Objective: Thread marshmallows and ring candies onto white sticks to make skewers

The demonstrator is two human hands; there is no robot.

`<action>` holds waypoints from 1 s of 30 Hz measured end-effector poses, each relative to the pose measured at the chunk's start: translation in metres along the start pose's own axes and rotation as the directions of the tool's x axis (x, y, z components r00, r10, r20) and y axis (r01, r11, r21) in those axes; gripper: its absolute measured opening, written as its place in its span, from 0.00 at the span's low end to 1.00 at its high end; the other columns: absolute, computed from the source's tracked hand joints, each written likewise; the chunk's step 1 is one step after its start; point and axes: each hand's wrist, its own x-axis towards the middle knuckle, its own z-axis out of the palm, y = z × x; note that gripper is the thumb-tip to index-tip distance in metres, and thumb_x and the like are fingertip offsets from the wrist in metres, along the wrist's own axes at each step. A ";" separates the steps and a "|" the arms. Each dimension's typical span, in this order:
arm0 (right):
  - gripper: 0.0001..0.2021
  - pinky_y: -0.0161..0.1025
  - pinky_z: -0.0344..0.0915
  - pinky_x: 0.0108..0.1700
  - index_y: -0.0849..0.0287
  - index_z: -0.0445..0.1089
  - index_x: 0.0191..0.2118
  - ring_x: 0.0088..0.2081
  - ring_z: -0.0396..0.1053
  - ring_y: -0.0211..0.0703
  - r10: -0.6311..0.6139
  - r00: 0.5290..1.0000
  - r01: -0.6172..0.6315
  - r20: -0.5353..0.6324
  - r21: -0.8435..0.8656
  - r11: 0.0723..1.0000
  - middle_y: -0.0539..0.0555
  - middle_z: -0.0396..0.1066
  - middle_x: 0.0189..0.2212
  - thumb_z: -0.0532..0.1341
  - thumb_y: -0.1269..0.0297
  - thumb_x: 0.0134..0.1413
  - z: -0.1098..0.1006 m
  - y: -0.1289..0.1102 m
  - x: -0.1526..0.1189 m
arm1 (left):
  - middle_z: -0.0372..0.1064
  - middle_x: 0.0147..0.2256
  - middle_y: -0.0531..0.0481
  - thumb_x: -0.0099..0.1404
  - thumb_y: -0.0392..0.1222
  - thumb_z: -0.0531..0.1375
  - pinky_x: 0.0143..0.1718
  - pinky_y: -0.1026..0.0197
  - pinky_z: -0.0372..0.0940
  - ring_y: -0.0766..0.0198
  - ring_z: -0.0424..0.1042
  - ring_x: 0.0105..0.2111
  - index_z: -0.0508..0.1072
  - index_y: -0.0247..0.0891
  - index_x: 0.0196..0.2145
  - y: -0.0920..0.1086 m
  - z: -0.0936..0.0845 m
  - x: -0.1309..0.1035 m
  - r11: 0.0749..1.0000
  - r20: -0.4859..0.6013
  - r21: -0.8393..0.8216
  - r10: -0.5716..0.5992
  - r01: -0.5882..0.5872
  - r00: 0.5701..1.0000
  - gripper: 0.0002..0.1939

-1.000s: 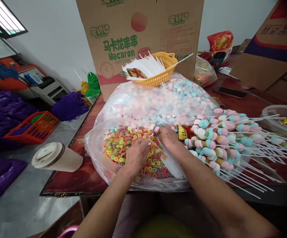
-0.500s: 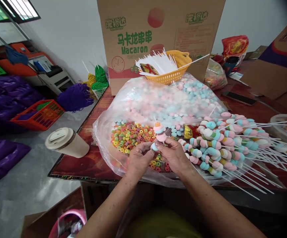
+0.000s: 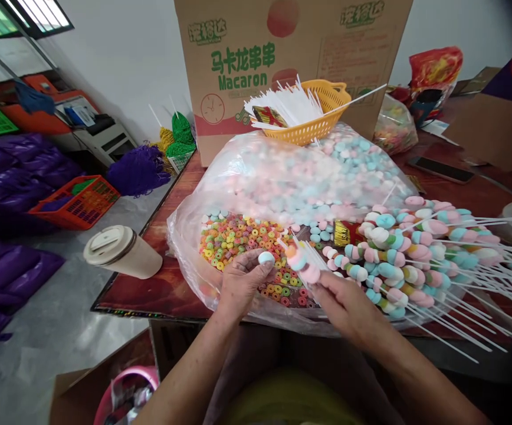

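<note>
In my left hand (image 3: 242,284), a blue-and-white marshmallow (image 3: 266,258) is pinched between thumb and fingers. My right hand (image 3: 347,302) grips a marshmallow skewer (image 3: 309,274), its tip tilted up and to the left. Pink and blue marshmallows and an orange ring sit near that tip. Colourful cereal rings (image 3: 238,236) lie spread behind and below the hands, on a clear plastic bag (image 3: 185,260). Close behind the skewer are loose white sticks (image 3: 312,255). To the right of my right hand, finished-looking marshmallow skewers (image 3: 409,260) lie in a heap, sticks pointing right.
A big bag of pastel marshmallows (image 3: 282,171) fills the table's middle. Behind it are a yellow basket (image 3: 309,131) of white sticks and a cardboard box (image 3: 220,112). A lidded cup (image 3: 127,254) stands at the left edge; a phone (image 3: 442,169) lies at back right.
My hands have moved apart. The right hand shifted right with the skewer, which went from nearly upright to leaning left; the left hand keeps the marshmallow. The view moved slightly.
</note>
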 end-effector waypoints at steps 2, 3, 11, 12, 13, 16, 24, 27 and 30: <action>0.15 0.36 0.48 0.27 0.58 0.53 0.22 0.24 0.54 0.36 -0.038 0.999 0.043 0.029 -0.200 0.979 0.49 0.58 0.20 0.47 0.59 0.57 -0.003 0.004 -0.012 | 0.73 0.26 0.51 0.41 0.42 0.70 0.27 0.62 0.70 0.67 0.71 0.23 0.72 0.32 0.34 0.000 -0.002 0.000 0.998 -0.008 0.047 0.038 -0.038 0.999 0.21; 0.14 0.37 0.48 0.27 0.58 0.54 0.22 0.24 0.55 0.37 -0.036 0.998 0.045 0.043 -0.254 0.966 0.50 0.59 0.21 0.46 0.60 0.57 -0.002 0.005 -0.015 | 0.73 0.25 0.51 0.42 0.42 0.69 0.27 0.63 0.69 0.67 0.71 0.22 0.72 0.32 0.33 -0.001 -0.003 -0.001 0.996 -0.001 0.070 0.051 -0.050 0.999 0.20; 0.14 0.37 0.50 0.29 0.58 0.57 0.24 0.26 0.59 0.39 0.014 0.994 0.023 0.104 -0.350 0.936 0.54 0.65 0.24 0.43 0.64 0.58 0.015 0.016 -0.013 | 0.72 0.27 0.51 0.42 0.40 0.69 0.29 0.62 0.71 0.66 0.72 0.26 0.72 0.33 0.33 -0.001 -0.009 -0.006 1.000 0.062 0.013 -0.009 0.008 0.998 0.19; 0.13 0.37 0.50 0.29 0.58 0.58 0.25 0.27 0.59 0.39 0.026 0.994 0.016 0.111 -0.363 0.932 0.54 0.65 0.24 0.43 0.65 0.57 0.016 0.018 -0.013 | 0.73 0.28 0.51 0.41 0.39 0.70 0.31 0.61 0.71 0.65 0.73 0.27 0.72 0.33 0.33 0.000 -0.009 -0.007 1.000 0.070 -0.001 -0.025 0.025 0.997 0.19; 0.13 0.37 0.50 0.29 0.59 0.59 0.26 0.27 0.60 0.40 0.034 0.993 0.012 0.117 -0.371 0.929 0.55 0.66 0.25 0.43 0.66 0.57 0.017 0.020 -0.012 | 0.73 0.29 0.51 0.41 0.37 0.70 0.32 0.61 0.71 0.65 0.73 0.29 0.72 0.33 0.33 0.000 -0.009 -0.007 0.999 0.076 -0.010 -0.037 0.038 0.996 0.20; 0.14 0.37 0.50 0.29 0.59 0.60 0.26 0.27 0.60 0.40 0.021 0.994 0.018 0.103 -0.369 0.929 0.55 0.66 0.24 0.43 0.65 0.58 0.016 0.020 -0.014 | 0.72 0.28 0.52 0.40 0.37 0.70 0.32 0.60 0.71 0.65 0.73 0.29 0.72 0.33 0.32 -0.002 -0.009 -0.007 0.999 0.065 -0.008 -0.047 0.048 0.997 0.19; 0.14 0.34 0.52 0.27 0.59 0.60 0.24 0.24 0.59 0.36 -0.152 0.988 0.153 0.026 -0.271 0.950 0.51 0.63 0.22 0.45 0.65 0.58 0.004 0.004 -0.025 | 0.71 0.25 0.53 0.41 0.36 0.67 0.27 0.64 0.68 0.68 0.70 0.23 0.71 0.33 0.31 -0.001 -0.008 -0.003 0.999 -0.040 0.017 0.029 -0.029 0.999 0.16; 0.13 0.34 0.52 0.27 0.59 0.61 0.25 0.24 0.60 0.37 -0.177 0.984 0.162 -0.015 -0.334 0.928 0.51 0.63 0.22 0.46 0.67 0.57 0.010 0.007 -0.025 | 0.71 0.26 0.53 0.42 0.35 0.66 0.28 0.64 0.67 0.68 0.70 0.24 0.71 0.33 0.30 -0.001 -0.006 -0.003 0.998 -0.073 0.035 0.058 -0.056 0.996 0.14; 0.13 0.34 0.52 0.27 0.59 0.61 0.25 0.24 0.61 0.37 -0.183 0.983 0.161 -0.034 -0.345 0.925 0.52 0.65 0.22 0.46 0.67 0.57 0.015 0.009 -0.024 | 0.71 0.25 0.53 0.43 0.35 0.65 0.28 0.64 0.67 0.68 0.70 0.24 0.71 0.33 0.30 -0.002 -0.007 -0.001 0.994 -0.082 0.077 0.079 -0.073 0.993 0.13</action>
